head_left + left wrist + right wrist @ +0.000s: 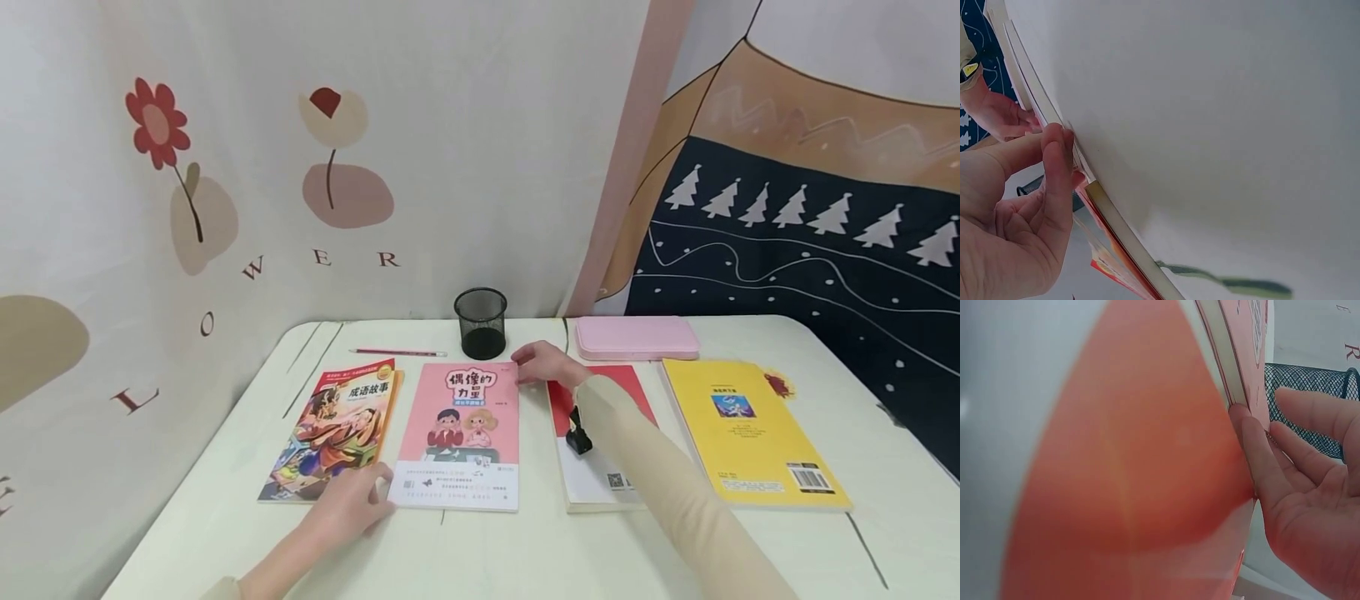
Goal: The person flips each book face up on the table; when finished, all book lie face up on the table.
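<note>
A pink book (pixel 468 429) with two cartoon children on its cover lies flat at the middle of the table. My left hand (pixel 351 500) touches its lower left corner, thumb and fingertips along the side. At the upper right corner my right hand (pixel 547 364) touches the book with its thumb and fingertips; the right wrist view shows the fingers of the right hand (pixel 1310 469) spread apart. Beside my left hand lies a colourful storybook (pixel 337 433). Under my right forearm, a red and white book (pixel 592 483) is partly hidden.
A yellow book (pixel 750 442) lies at the right. Along the back are a pencil (pixel 397 352), a black mesh pen holder (pixel 481 325) and a pink case (pixel 637 337). Printed curtains (pixel 487 150) hang behind the white table (pixel 225 467).
</note>
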The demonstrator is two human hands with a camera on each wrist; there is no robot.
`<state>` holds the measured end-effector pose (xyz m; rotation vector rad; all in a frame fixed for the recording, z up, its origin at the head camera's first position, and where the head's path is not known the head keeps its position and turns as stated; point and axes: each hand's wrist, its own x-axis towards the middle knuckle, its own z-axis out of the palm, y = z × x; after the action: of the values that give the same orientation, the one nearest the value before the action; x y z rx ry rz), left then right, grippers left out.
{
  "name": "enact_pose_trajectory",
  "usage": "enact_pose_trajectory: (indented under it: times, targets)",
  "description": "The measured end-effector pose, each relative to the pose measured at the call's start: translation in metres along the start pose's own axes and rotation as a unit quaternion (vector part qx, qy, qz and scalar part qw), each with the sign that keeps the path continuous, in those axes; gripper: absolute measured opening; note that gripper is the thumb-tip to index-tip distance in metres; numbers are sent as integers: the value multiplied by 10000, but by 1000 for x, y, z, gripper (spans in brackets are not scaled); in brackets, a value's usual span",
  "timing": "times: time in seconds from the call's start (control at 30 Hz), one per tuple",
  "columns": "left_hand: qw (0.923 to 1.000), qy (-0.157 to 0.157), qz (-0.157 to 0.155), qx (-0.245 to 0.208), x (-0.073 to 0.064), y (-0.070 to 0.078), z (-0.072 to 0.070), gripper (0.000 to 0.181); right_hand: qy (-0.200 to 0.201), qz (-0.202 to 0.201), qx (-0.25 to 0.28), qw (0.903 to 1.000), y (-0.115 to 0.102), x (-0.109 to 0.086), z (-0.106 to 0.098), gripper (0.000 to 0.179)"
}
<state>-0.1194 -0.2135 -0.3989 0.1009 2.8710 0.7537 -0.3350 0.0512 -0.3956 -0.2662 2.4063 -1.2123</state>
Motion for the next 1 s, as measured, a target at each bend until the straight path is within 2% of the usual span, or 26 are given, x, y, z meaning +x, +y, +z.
enact_pose_trajectory:
  times: [0.43, 0.73, 0.9, 1.0]
  targets:
    - [9999, -17, 35, 133, 1, 0, 0, 27, -403, -203, -9, 9990, 2, -4, -3, 43]
    - [9997, -14, -40, 235, 1, 4, -4, 27, -434, -396, -67, 9982, 4, -7, -7, 44]
    - [9988, 429, -45, 232, 1, 14, -9, 27, -225, -488, -314, 9981, 6, -18, -17, 45]
    - [9967, 763, 286, 38, 5, 22, -10, 25, -205, -664, -408, 9967, 11, -27, -25, 44]
